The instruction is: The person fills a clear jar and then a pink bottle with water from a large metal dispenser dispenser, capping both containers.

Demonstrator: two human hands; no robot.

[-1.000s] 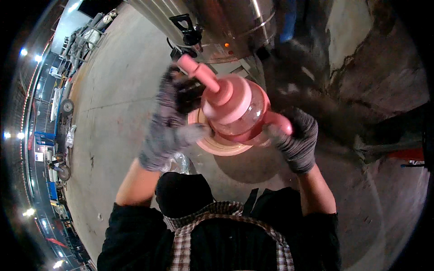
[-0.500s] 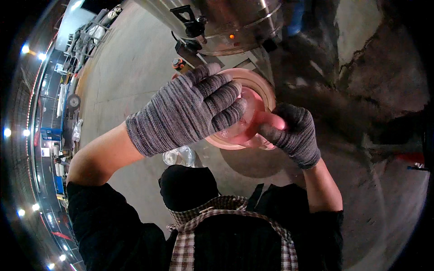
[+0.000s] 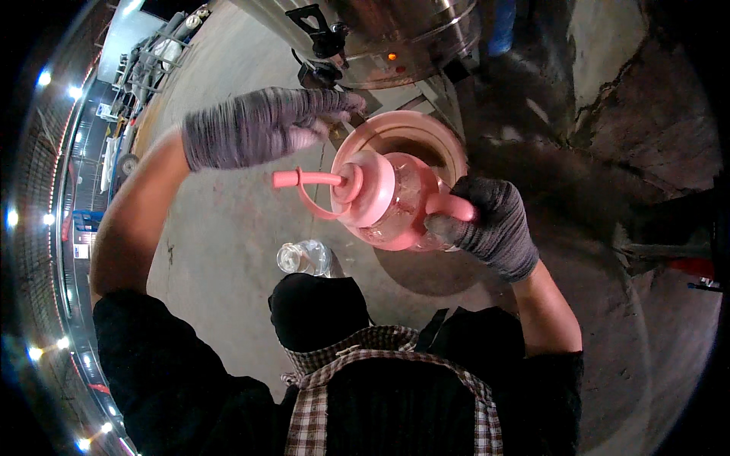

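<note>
A pink water bottle with a clear body (image 3: 391, 199), a pale pink lid and a pink spout with a strap lies tilted, its spout to the left. Gloved in dark grey, my right hand (image 3: 490, 228) is closed round its pink handle. My left hand (image 3: 255, 128), in a grey striped knit glove, is off the bottle to the upper left. Its fingers are stretched out, a little blurred, with nothing seen in them. Below the bottle is a round pink bucket (image 3: 351, 144), its rim partly covered by the bottle.
A steel urn (image 3: 411, 34) with a black tap (image 3: 327, 42) and an orange light stands beyond the bucket. A clear plastic bottle (image 3: 306, 257) is on the concrete floor (image 3: 220, 220) near my body. Pipes on a rack (image 3: 156, 64) stand at the far left.
My left hand has left the bottle, moving up and to the left. The lid and spout, hidden before, now show. My right hand keeps its hold on the handle.
</note>
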